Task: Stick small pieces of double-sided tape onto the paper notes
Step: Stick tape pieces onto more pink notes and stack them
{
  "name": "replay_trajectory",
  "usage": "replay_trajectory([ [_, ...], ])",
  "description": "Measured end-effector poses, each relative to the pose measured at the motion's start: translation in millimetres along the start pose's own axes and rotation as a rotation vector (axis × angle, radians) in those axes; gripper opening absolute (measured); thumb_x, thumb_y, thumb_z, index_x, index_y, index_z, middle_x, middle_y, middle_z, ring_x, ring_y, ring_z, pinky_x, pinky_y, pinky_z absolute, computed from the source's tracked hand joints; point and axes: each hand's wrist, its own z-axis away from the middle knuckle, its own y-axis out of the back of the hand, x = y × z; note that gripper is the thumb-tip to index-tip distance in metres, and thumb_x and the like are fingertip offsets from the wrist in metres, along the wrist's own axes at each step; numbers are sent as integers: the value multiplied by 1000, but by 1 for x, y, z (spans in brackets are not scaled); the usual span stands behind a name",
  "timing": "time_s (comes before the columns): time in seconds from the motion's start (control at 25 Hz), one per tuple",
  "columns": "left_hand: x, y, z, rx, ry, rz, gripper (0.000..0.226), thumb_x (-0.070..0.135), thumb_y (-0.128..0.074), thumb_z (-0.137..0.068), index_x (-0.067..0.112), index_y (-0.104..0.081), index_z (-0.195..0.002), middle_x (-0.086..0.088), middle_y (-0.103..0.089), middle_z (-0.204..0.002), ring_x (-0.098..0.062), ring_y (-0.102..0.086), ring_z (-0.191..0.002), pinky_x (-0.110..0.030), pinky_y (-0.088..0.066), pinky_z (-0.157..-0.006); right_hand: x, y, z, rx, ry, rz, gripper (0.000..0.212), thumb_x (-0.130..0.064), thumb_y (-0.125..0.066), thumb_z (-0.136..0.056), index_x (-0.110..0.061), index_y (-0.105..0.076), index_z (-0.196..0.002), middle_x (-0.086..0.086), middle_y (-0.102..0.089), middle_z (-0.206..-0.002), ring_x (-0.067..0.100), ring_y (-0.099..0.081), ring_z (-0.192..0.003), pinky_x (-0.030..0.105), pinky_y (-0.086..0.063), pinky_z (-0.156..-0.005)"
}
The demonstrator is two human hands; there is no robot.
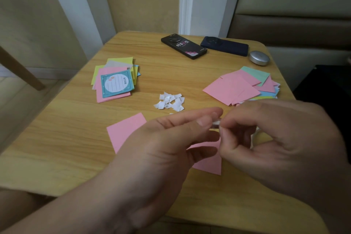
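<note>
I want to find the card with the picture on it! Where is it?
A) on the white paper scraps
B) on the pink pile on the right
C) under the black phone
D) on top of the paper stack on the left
D: the teal printed card lies on top of the left stack of notes, away from the phones and scraps.

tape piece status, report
Left hand and right hand pinch tape piece. Pink note beneath, partly hidden. Scraps beyond, not in the way.
</note>
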Motion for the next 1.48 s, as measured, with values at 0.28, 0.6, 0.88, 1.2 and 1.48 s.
replay_trajectory([
  [0.28,1,1,1,87,-10,-40,30,9,-71,-74,-1,-76,-102,-29,-71,-109,-45,-64,-110,-50,-48,-99,1,-4,1,-59,-97,-137,9,-11,-70,-79,-16,-73,-87,-8,-60,-64,9,-54,-55,20,-44,-54],
  [0.6,12,3,-3,133,106,25,29,-3,-70,-67,-3,-76,-96,-23,-74,-96,-27,-70,-88,-39,-51,-88,5,-13,1,-126,1,-77,10,-9,-67,-84,-12,-74,-77,-2,-60,-64,15,-51,-57,32,-43,-55],
  [0.88,59,20,-13,247,-57,-230,11,5,-70,-65,10,-78,-71,-7,-76,-85,-12,-66,-70,-23,-57,-65,-2,-27,-1,61,-352,-421,18,1,-75,-77,-13,-67,-68,-4,-59,-57,12,-54,-50,24,-45,-47],
  [1.2,67,32,-17,264,-82,-336,24,-10,-66,-74,9,-78,-84,-2,-72,-77,-12,-67,-71,-24,-55,-66,31,-63,-30,-210,-730,-237,13,-17,-74,-82,-20,-66,-72,-10,-61,-58,3,-55,-50,21,-48,-47],
  [1.48,82,46,-25,338,-160,-281,33,-16,-60,-80,12,-78,-82,-1,-71,-79,-13,-66,-75,-25,-54,-69,26,-77,-31,-168,-594,-23,20,-8,-64,-87,-21,-77,-94,-6,-70,-84,9,-62,-75,27,-53,-69],
])
